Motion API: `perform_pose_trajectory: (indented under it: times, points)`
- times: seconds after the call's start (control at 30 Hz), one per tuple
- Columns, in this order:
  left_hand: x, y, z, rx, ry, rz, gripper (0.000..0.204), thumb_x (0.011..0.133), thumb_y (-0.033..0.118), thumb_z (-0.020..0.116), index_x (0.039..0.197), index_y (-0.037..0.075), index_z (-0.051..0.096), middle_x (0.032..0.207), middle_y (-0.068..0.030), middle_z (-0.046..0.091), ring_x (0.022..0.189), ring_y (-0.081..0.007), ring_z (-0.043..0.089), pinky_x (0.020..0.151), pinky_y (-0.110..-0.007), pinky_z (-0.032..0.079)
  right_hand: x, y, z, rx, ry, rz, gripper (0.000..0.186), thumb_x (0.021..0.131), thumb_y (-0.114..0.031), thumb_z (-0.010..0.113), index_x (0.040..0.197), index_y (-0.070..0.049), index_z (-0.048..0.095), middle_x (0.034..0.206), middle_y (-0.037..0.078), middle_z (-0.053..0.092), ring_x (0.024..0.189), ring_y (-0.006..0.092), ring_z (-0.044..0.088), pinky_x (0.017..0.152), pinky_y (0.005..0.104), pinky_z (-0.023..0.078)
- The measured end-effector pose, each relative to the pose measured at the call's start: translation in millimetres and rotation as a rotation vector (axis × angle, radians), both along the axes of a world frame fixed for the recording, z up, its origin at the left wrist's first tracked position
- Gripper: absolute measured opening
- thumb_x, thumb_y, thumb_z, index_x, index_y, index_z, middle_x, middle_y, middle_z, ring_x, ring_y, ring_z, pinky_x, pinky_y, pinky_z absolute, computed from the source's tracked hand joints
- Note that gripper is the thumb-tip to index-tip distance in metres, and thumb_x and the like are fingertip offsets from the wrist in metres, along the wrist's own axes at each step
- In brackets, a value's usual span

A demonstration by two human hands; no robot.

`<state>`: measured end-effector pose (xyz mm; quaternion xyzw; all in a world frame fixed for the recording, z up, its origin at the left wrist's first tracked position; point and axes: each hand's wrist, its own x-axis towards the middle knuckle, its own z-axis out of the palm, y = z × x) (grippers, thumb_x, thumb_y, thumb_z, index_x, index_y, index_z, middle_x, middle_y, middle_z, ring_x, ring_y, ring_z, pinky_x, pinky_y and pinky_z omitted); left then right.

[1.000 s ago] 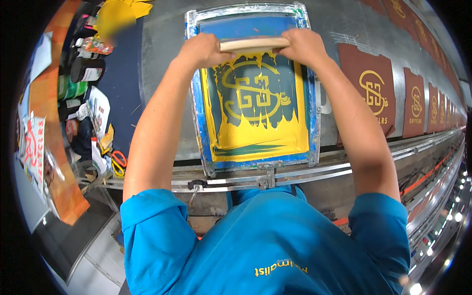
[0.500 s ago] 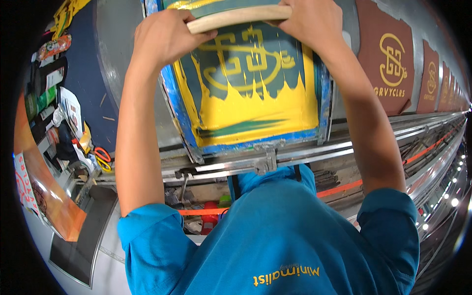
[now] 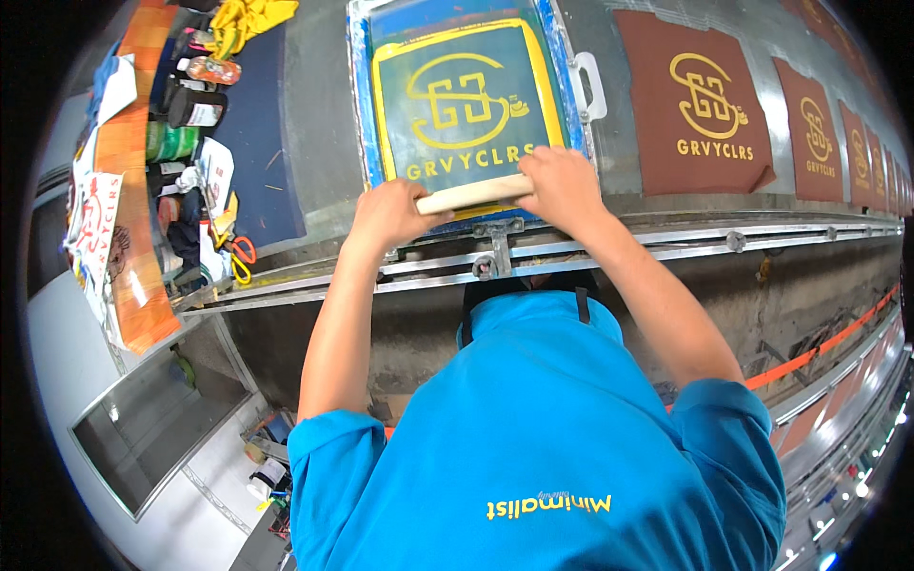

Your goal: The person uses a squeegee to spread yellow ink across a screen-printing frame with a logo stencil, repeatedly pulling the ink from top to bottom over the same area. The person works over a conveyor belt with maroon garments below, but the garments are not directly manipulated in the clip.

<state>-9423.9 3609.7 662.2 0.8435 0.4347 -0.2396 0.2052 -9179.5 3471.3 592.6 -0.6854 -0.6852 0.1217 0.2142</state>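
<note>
My left hand (image 3: 394,213) and my right hand (image 3: 560,188) are both closed on the ends of a squeegee (image 3: 474,195) with a pale wooden handle. It stands at the near end of a blue-edged printing screen (image 3: 364,105), which lies on the long table. The screen's green mesh (image 3: 471,157) shows a yellow emblem with lettering below it. Yellow ink (image 3: 386,119) lines the mesh edges, and the squeegee's blade is hidden below its handle and my hands.
Several brown printed fabric pieces (image 3: 697,105) run along the table to the right. A metal rail (image 3: 657,249) edges the table in front of me. Dark blue cloth (image 3: 252,143) lies at left, beside bottles (image 3: 211,71), scissors (image 3: 242,259) and a yellow cloth (image 3: 249,21).
Both hands have drawn the squeegee from the far part of the screen to its near end. The thick yellow ink over the mesh has been swept off, leaving the emblem plain.
</note>
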Motion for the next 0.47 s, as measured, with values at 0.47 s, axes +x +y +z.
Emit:
perform_pose_trajectory:
  times: [0.47]
  points:
    - [38, 39, -42, 0.128, -0.156, -0.191, 0.078, 0.084, 0.083, 0.067, 0.088, 0.005, 0.077, 0.089, -0.0193, 0.077, 0.088, -0.0405, 0.076, 0.082, -0.051, 0.06, 8, 50, -12, -0.18, 0.055, -0.021, 0.054, 0.077, -0.049, 0.088, 0.108, -0.006, 0.075, 0.107, 0.017, 0.076, 0.108, 0.0357, 0.069, 0.094, 0.0477, 0.055]
